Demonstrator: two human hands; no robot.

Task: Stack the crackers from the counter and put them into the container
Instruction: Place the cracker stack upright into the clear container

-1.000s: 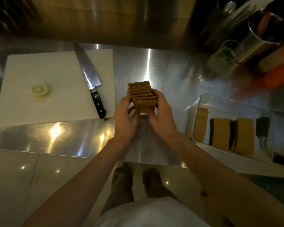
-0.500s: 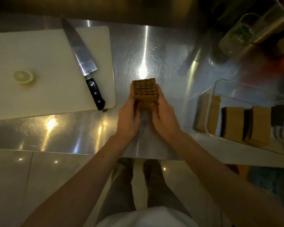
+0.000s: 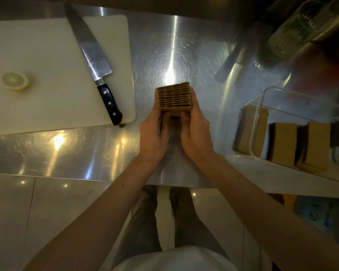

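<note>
A stack of brown square crackers stands on edge over the steel counter, pressed between both hands. My left hand grips its left side and my right hand grips its right side. To the right lies a clear plastic container holding three stacks of crackers, apart from my hands.
A white cutting board at the left carries a chef's knife and a lemon half. Glass jars and utensils crowd the back right corner. The counter's front edge runs just below my wrists.
The crackers have been squared into a tidier block between my hands. The view has shifted, so the board and the container sit higher and nearer in frame.
</note>
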